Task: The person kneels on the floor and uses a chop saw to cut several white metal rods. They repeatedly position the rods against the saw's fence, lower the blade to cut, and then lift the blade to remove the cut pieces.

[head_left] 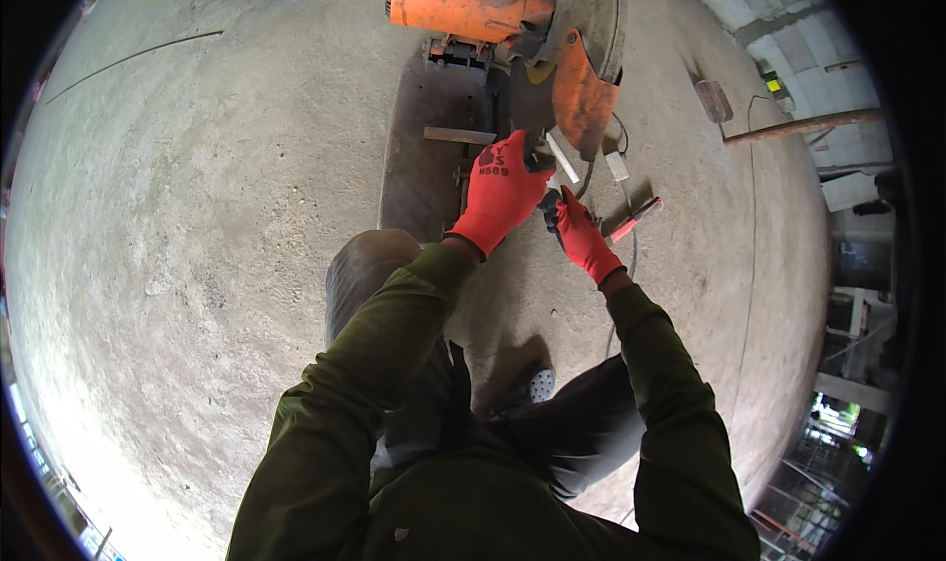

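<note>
My left hand (pixel 500 185), in a red glove with black fingertips, is closed around one end of a short pale strip (pixel 562 157), perhaps metal. Just to its right and nearer me, my right hand (pixel 583 233) wears a matching glove. Its fingers are curled close to the strip's near end; what they grip is too small to make out. Beyond both hands stands an orange cut-off saw (pixel 468 7) with a large disc and an orange guard (pixel 584 93). A flat metal bar (pixel 459 134) lies across the saw's dark base (pixel 419 157), left of my left hand.
A red-handled tool (pixel 636 219) lies on the concrete floor right of my right hand. Near it are a small pale block (pixel 617 166) and a dark cable (pixel 634 256). Farther right, a wooden pole (pixel 803 127) reaches toward the block wall. My knee (pixel 370 261) is beside the saw base.
</note>
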{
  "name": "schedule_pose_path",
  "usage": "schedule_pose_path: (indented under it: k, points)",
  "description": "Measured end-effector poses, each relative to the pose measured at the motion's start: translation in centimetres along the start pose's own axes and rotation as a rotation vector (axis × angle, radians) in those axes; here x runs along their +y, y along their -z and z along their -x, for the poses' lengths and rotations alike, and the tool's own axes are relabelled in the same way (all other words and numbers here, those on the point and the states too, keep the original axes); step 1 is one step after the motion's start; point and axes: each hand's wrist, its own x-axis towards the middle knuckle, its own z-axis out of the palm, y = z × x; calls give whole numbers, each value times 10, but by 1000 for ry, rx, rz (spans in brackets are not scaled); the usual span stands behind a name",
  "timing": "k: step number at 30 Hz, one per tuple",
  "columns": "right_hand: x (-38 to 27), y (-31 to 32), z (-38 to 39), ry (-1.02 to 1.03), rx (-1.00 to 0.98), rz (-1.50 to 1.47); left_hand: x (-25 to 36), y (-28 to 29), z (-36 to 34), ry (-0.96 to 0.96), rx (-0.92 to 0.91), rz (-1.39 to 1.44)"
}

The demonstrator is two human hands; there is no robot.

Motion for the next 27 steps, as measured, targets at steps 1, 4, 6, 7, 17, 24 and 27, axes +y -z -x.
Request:
schedule_pose_path:
  k: [1, 4, 6, 7, 17, 24, 27]
  points:
    - [-2, 0, 1, 20, 5, 43, 0, 0, 0, 3, -4, 10]
    - [-12, -4, 1, 22, -1, 5, -1, -4, 0, -55, 108, 2]
    - [-26, -10, 1, 77, -20, 128, -5, -4, 1, -82, 171, -16]
    - [-25, -7, 2, 99, -29, 172, -4, -5, 1, -84, 166, -12]
    - [11, -1, -12, -147, -130, -408, -1, -7, 1, -91, 157, -3]
    - [33, 10, -16, -108, -155, -377, -2, -9, 1, -102, 164, -13]
    - [38, 13, -18, -150, -209, -490, -1, -11, 1, -104, 162, -16]
